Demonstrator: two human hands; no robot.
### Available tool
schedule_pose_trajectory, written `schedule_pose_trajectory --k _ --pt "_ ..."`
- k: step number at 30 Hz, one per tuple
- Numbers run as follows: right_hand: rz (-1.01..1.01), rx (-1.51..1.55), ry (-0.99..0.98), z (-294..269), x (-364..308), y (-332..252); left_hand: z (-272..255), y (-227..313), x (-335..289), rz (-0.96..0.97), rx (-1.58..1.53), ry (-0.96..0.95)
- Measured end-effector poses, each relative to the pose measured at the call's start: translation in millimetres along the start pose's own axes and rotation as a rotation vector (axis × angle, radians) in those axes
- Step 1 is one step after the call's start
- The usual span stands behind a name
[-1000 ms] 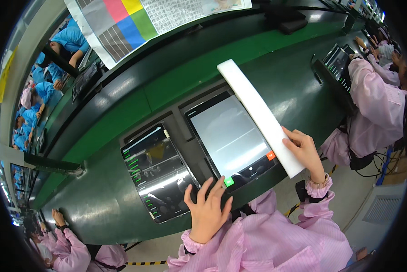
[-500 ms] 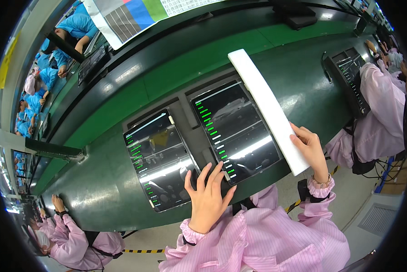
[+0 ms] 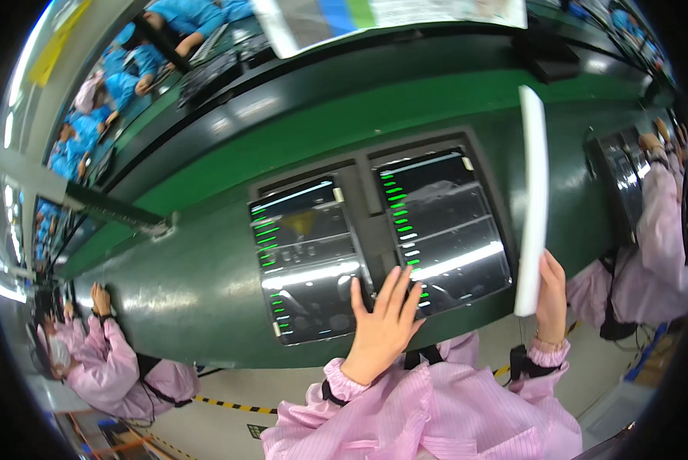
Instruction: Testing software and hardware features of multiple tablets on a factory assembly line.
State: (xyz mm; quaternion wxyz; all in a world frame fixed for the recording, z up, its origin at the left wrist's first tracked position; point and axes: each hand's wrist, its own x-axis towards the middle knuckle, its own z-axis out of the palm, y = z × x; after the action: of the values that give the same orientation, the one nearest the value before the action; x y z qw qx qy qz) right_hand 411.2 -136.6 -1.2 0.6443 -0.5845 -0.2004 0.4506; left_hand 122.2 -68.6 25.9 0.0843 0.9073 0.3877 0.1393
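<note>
Two dark tablet-like screens with rows of green text lie side by side in a dark tray (image 3: 363, 192) on the green bench. My left hand (image 3: 378, 330) is open with fingers spread, its fingertips at the near edges of the left screen (image 3: 302, 264) and the right screen (image 3: 447, 226) and over the tray's middle bar. In my right hand (image 3: 552, 299) is the near end of a long white bar (image 3: 535, 192), gripped between thumb and fingers. The bar stands apart from the right screen, with a gap between them. Part of my right-hand fingers is hidden behind it.
The green bench (image 3: 183, 284) curves across the view. A printed sheet (image 3: 398, 19) hangs at the back, and a black object (image 3: 547, 57) sits at the back right. Co-workers in pink sit on both sides; one at right works over another dark tray (image 3: 620, 176).
The white bar has moved right, away from the right screen's edge, and turned more edge-on. My right hand moved with it. My left hand stays near the screens' near edges. The whole view has shifted.
</note>
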Motion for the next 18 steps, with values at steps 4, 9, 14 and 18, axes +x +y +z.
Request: schedule_pose_trajectory --k 4,9,14,18 --pt "-0.011 0.040 -0.022 -8.4 1.2 4.9 -7.1 -6.0 5.2 0.005 -0.066 -0.003" --pt "-0.010 0.270 -0.278 36.7 19.1 -18.2 -29.5 -36.1 22.5 -0.022 -0.017 0.030" --pt "0.010 0.389 -0.443 86.6 23.3 -23.7 -39.3 -122.5 50.6 -0.049 0.093 0.117" --pt "0.025 0.346 -0.403 95.1 -0.6 -26.4 -38.3 -184.4 79.0 -0.097 0.227 0.306"
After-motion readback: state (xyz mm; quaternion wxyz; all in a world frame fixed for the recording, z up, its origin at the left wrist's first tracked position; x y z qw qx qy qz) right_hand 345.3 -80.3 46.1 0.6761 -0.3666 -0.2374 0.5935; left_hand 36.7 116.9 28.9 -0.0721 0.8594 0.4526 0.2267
